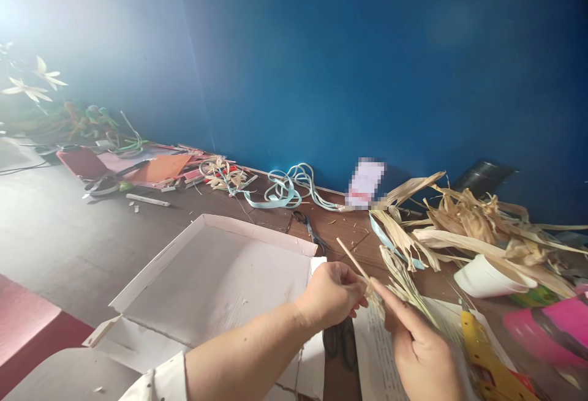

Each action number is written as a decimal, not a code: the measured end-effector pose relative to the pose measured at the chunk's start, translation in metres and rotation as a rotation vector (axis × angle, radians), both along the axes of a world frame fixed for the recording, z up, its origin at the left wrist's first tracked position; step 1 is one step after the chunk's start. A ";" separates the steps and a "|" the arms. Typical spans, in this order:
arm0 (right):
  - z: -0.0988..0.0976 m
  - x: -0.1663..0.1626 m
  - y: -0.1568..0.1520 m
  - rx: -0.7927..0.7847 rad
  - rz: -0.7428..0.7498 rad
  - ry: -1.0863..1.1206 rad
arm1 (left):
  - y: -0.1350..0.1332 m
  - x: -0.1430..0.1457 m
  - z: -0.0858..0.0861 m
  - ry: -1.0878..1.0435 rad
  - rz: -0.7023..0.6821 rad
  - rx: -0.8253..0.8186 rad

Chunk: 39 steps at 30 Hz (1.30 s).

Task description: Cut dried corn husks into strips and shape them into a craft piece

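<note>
From my seat, the thin stick (351, 256) sits right at the grip, its bare upper end rising past the fingertips towards the wall, its lower end meeting a pale husk piece (377, 303) between both hands. My left hand (331, 296) looks pinched narrow on the stick's lower end, though the curled fingers hide the exact contact. My right hand (420, 346) sets its straight forefinger against that same spot; its thumb is out of sight, so I cannot tell whether it pinches or merely presses. I judge the two-sided hold is there to keep stick and husk steady together, with the free end left clear.

Below the grip lies a printed sheet (373, 358). Left of it, an open carton (220, 272) passes under my left forearm, perhaps as a work surface. The yellow glue gun (480, 349) lies just right of my right hand, presumably kept within easy reach. Beyond the grip are scissors (307, 226); further right, a white cup (487, 278) and heaped dry husks (463, 217).
</note>
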State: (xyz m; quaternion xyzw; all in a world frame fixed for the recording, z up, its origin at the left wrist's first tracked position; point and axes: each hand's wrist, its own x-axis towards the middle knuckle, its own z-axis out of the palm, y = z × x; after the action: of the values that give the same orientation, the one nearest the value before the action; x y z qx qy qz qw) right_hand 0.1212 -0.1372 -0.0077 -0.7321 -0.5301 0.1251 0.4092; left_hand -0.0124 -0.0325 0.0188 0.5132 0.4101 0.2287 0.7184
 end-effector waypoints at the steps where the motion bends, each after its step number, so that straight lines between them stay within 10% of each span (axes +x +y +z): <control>1: 0.002 0.001 0.002 -0.012 -0.034 -0.055 | 0.000 0.000 0.000 -0.004 0.002 0.007; 5: 0.014 0.024 0.012 -0.033 -0.152 -0.125 | 0.002 -0.003 0.001 -0.028 0.034 -0.021; 8: 0.026 0.038 0.012 -0.003 -0.376 0.247 | 0.005 -0.004 0.002 -0.126 0.057 -0.075; 15: 0.029 -0.010 -0.005 -0.154 -0.040 0.931 | 0.003 -0.003 -0.002 -0.201 0.036 -0.083; 21: 0.014 -0.014 -0.001 -0.116 -0.064 0.812 | 0.000 -0.002 -0.001 -0.099 -0.010 -0.024; 29: 0.013 0.030 0.004 0.009 -0.166 0.107 | -0.002 -0.005 0.006 0.055 -0.067 0.037; 39: 0.028 -0.002 -0.013 -0.164 -0.041 0.894 | -0.003 0.001 -0.009 -0.128 -0.031 -0.035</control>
State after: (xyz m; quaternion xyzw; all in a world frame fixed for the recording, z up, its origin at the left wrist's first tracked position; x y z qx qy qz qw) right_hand 0.1189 -0.1502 0.0205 -0.6464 -0.2750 0.4625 0.5410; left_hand -0.0114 -0.0351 0.0094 0.4910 0.3594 0.2428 0.7555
